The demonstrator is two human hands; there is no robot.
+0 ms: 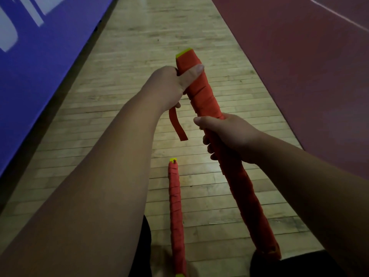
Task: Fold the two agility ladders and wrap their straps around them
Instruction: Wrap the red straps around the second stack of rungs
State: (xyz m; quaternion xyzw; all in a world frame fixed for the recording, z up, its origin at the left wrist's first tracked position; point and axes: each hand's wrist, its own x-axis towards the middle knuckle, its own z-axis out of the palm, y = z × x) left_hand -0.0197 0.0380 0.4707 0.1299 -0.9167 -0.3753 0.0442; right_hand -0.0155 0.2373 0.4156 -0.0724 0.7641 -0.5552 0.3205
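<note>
Head view showed the left hand (169, 86) gripping the far end of the wrapped ladder (203, 96) and the right hand (225, 134) its middle — long axis slanting away from the body. The loose strap end (177, 124) hung just below the left hand; the second ladder (174, 196) lay on the floor (139, 56).

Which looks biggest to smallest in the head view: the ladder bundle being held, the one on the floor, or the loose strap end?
1. Held ladder bundle: longest and thickest, though nearer the camera, so true size is unsure.
2. Floor ladder bundle: thinner, shorter-looking.
3. Loose strap end: smallest.
</note>
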